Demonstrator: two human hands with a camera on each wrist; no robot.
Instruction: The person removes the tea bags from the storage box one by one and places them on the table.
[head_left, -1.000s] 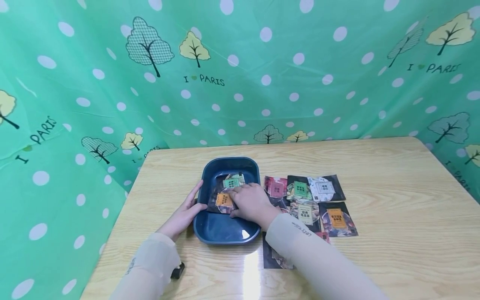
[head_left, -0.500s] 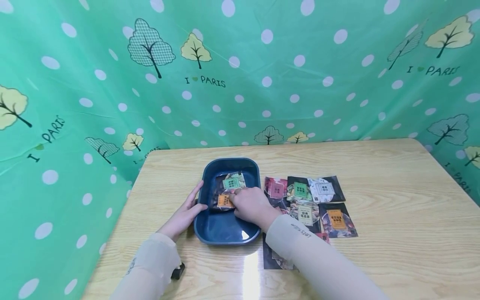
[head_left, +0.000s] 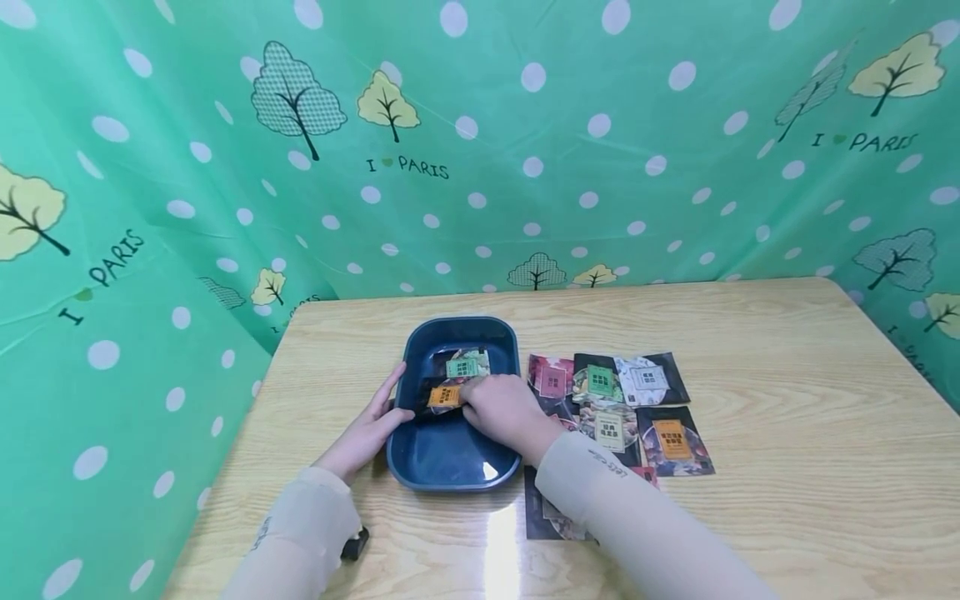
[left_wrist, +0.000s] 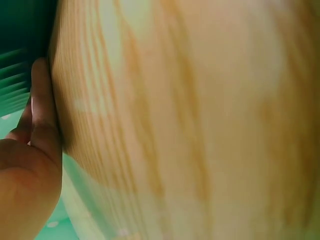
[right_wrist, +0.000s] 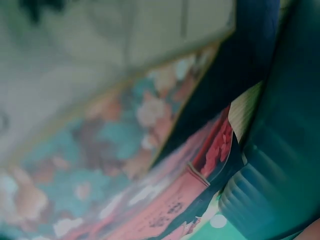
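A dark blue plastic bin stands on the table, left of the middle. My left hand lies against its left wall with fingers extended; the left wrist view shows those fingers flat along the outside. Inside the bin, my right hand pinches the right side of a dark packet with an orange label. That packet tilts, its near edge raised from the bin floor. Just behind it a packet with a green label lies in the bin. The right fingertips are partly hidden behind the hand.
Several flat printed packets lie right of the bin, among them a pink-labelled packet, a white one and another orange-labelled one. My right sleeve crosses over the nearest packets. A polka-dot curtain hangs behind the table.
My right hand has gone from lying over the orange-labelled packet to pinching its side. The packet's near edge has lifted and shifted away from me. My left hand stays at the bin.
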